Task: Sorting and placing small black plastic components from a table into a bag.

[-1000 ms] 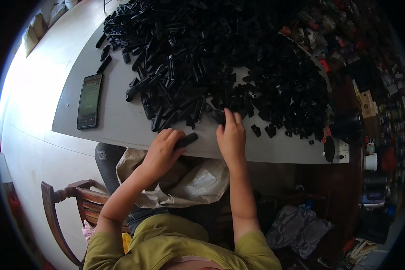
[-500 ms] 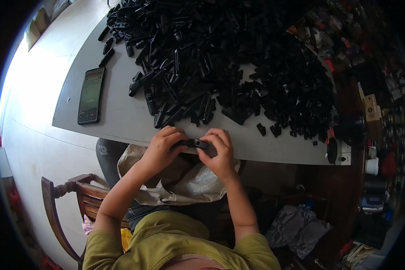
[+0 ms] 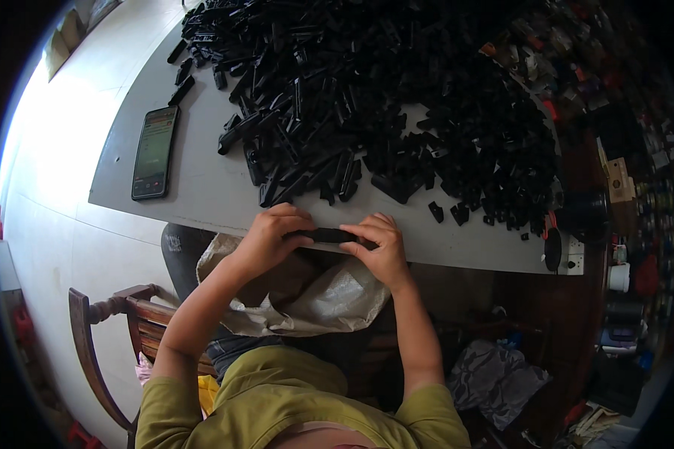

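**Black part (image 3: 328, 235) clamped at both ends, near edge of worktop (image 3: 210, 168)**

Grip: the left-hand grip (image 3: 272, 236) is closed on the left end of the part; the right-hand grip (image 3: 382, 244) has thumb and fingers clamped on the right end. The part lies crosswise between them, over the worktop's near edge. Whether it touches the surface cannot be determined.

Surface: grey, with one small dark mark well left of the grip. Beyond the grip, a heap of black pieces (image 3: 307, 82) covers much of the worktop, its longer pieces straight ahead and to the left. Ahead and right of the grip lie smaller black pieces (image 3: 494, 165), some scattered singly. A phone (image 3: 154, 153), screen lit, lies flat to the left. At the near right corner, well right of the grip, is a white socket strip (image 3: 575, 262).

Room: just below the grip, a pale woven sack (image 3: 337, 307) lies open. Lower left stands a wooden chair (image 3: 82, 337) on a pale floor (image 3: 52, 187), brightly lit at far left. Lower right is a grey patterned cloth (image 3: 498, 378). Far right, crowded goods include a cardboard box (image 3: 620, 179) and a white container (image 3: 618, 277); most are too dark to identify.
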Available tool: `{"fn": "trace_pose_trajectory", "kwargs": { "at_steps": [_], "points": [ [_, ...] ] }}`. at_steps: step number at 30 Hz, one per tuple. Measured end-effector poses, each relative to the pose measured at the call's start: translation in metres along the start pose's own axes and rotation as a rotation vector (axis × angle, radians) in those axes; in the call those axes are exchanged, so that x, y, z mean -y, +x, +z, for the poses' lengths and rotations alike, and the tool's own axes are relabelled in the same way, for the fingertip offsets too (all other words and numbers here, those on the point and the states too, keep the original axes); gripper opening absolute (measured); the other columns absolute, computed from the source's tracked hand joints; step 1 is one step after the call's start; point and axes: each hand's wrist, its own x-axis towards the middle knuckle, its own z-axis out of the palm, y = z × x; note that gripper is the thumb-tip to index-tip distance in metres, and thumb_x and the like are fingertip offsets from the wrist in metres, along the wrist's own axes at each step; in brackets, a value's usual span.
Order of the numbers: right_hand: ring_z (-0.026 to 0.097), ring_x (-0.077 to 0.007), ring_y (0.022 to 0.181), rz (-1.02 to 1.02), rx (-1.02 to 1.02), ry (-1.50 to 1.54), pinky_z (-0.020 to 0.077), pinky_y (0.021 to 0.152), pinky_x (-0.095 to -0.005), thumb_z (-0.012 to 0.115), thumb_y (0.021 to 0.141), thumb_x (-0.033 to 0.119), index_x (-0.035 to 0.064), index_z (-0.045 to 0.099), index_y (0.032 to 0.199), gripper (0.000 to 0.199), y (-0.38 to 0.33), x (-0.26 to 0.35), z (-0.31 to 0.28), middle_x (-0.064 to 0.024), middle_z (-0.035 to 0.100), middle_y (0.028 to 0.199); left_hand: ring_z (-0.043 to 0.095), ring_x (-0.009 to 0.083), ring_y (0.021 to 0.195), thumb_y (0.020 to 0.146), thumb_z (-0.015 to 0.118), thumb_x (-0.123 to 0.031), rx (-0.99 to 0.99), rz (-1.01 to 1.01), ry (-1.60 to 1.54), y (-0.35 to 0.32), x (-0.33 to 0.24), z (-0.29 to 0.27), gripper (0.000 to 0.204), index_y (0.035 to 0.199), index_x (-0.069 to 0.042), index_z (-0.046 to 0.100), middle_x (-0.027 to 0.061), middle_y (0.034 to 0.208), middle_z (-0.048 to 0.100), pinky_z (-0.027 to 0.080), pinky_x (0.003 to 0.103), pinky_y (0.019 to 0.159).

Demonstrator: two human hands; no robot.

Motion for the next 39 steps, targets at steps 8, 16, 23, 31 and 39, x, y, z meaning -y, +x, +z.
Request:
{"fn": "trace_pose_trajectory", "kwargs": {
  "at_steps": [8, 16, 23, 31, 39],
  "points": [
    [0.054, -0.0191, 0.079, -0.126, 0.018, -0.119, 0.0391, 0.077, -0.034, 0.081, 0.066, 0.017, 0.0075, 0.073, 0.093, 0.03, 0.006, 0.007, 0.013, -0.0009, 0.058, 0.082, 0.062, 0.0303, 0.09, 0.07, 0.075, -0.004, 0.025, 0.062, 0.018, -0.004, -0.002, 0.001, 0.026, 0.094, -0.002, 0.068, 0.0112, 0.096, 0.065, 0.051, 0.037, 0.08],
    [0.062, -0.0292, 0.078, -0.015, -0.311, -0.429, 0.0501, 0.063, -0.0364, 0.077, 0.076, 0.017, 0.0035, 0.059, 0.095, 0.03, 0.042, 0.029, 0.046, -0.0106, 0.057, 0.092, 0.059, 0.0309, 0.088, 0.074, 0.074, -0.012, 0.058, 0.052, 0.119, -0.019, -0.027, -0.022, 0.025, 0.095, -0.003, 0.064, 0.0109, 0.093, 0.061, 0.05, 0.04, 0.077],
    [0.062, -0.0291, 0.084, 0.082, -0.171, -0.656, 0.0522, 0.066, -0.0379, 0.072, 0.079, 0.014, 0.0025, 0.058, 0.093, 0.024, 0.048, 0.03, 0.045, -0.0098, 0.057, 0.093, 0.055, 0.0277, 0.087, 0.071, 0.073, -0.015, -0.184, -0.067, 0.687, 0.018, -0.018, -0.013, 0.034, 0.1, -0.004, 0.059, 0.0084, 0.087, 0.057, 0.047, 0.037, 0.078],
    [0.065, -0.0177, 0.084, 0.302, -0.169, -0.012, 0.0534, 0.069, -0.0324, 0.074, 0.075, 0.005, -0.0007, 0.065, 0.091, 0.019, 0.024, 0.029, 0.01, -0.0089, 0.064, 0.092, 0.056, 0.0312, 0.093, 0.078, 0.069, -0.012, 0.007, -0.127, 0.354, -0.002, -0.02, -0.013, 0.029, 0.104, -0.002, 0.063, 0.0115, 0.104, 0.058, 0.047, 0.04, 0.081],
    [0.06, -0.0259, 0.091, -0.036, -0.209, -0.039, 0.0485, 0.08, -0.0342, 0.079, 0.068, 0.004, 0.0026, 0.069, 0.093, 0.027, 0.005, 0.017, 0.03, -0.007, 0.063, 0.091, 0.057, 0.0319, 0.092, 0.077, 0.071, -0.008, 0.006, 0.016, 0.196, -0.005, -0.008, -0.014, 0.023, 0.098, -0.003, 0.064, 0.0124, 0.098, 0.059, 0.048, 0.038, 0.079]
  ]
}}
